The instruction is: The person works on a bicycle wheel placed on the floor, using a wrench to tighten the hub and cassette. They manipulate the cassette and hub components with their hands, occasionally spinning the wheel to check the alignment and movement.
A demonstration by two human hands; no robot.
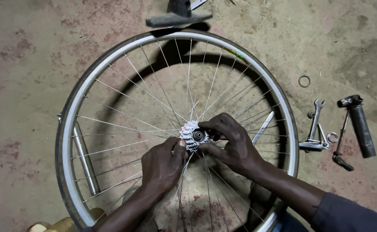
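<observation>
Shiny metal rim (72,129), rough concrete floor (25,64)

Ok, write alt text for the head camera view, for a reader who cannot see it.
Two bare hands, left hand and right hand, grip the silver toothed sprocket cluster at the hub of a spoked silver-rimmed bicycle wheel over a stained concrete floor. Metal spanners and a black-handled tool lie to the right.

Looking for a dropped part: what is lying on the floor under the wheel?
Through the spokes of the wheel, a metal tube lies at the left and a flat metal bar at the right. Both hands, left hand and right hand, and the sprocket cluster cover the floor beneath the hub.
</observation>
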